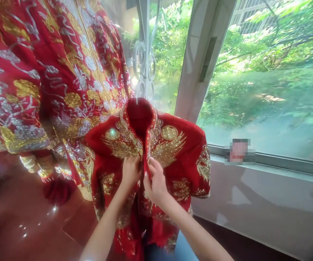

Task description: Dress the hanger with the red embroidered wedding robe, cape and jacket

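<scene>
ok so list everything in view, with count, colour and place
short jacket: 1, red with gold embroidery, centre
hanger hook: 1, silvery, at jacket collar
hanging embroidered clothing: exact count unclear, red with gold and silver, left
dark red bundle: 1, lower left, too blurred to identify
scrolled metalwork: 1, pale, behind collar
window panes: 2, clear, green foliage outside, upper right
pixelated patch: 1, pinkish, window ledge
wall: 1, pale, below window
floor: reddish brown, lower left
hands: 2, bare, left and right holding jacket's front edges
</scene>
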